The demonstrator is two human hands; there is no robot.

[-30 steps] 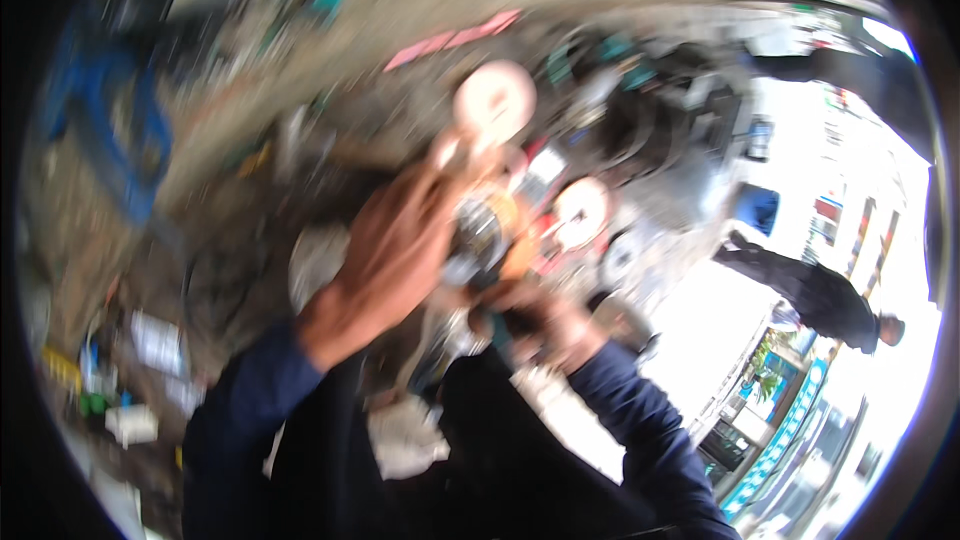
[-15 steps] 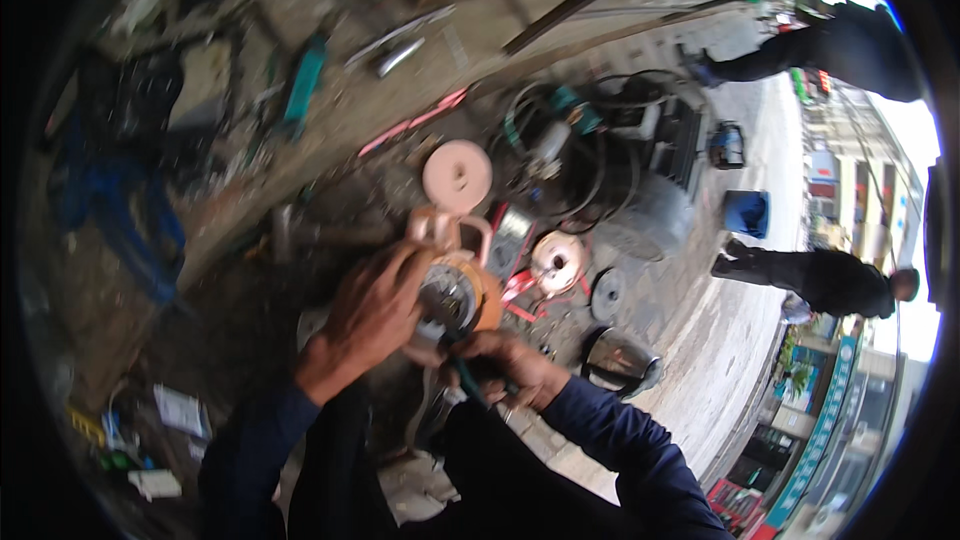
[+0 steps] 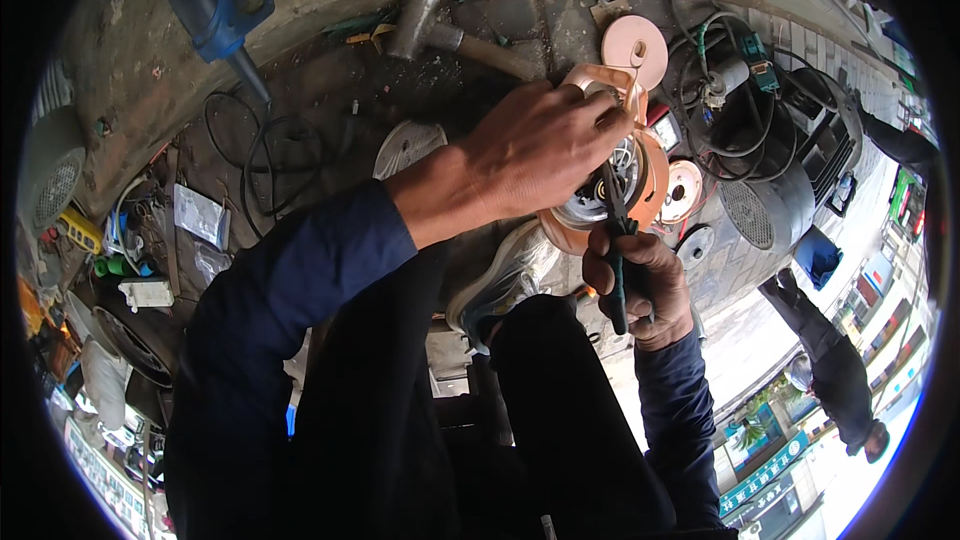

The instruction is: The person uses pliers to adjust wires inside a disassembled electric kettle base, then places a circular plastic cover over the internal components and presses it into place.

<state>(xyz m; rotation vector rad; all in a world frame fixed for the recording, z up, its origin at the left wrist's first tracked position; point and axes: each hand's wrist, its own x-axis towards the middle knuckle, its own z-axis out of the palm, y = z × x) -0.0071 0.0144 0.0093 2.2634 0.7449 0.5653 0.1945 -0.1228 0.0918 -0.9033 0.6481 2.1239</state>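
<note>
An orange metal machine housing (image 3: 655, 175), with a round opening and silvery parts and wires inside, sits in front of me near my shoe (image 3: 505, 270). My left hand (image 3: 530, 150) has its fingers curled over the top of the housing; what lies under its fingertips is partly hidden. In my right hand (image 3: 645, 285) is a pair of pliers (image 3: 617, 290) with dark green handles. The pliers' jaws point away from me into the opening, among the inner parts. Whether the jaws grip anything cannot be made out.
A flat pinkish disc (image 3: 640, 48) lies beyond the housing. A large hammer (image 3: 412, 28) rests at the far left of it. Right of the housing are a cream round part (image 3: 682, 190), coiled cables and a grey motor (image 3: 765, 215). A person (image 3: 830, 355) stands on the street.
My view has turned, so the housing and both hands now appear further right and higher. My left hand stays on the housing, and the pliers remain in my right hand.
</note>
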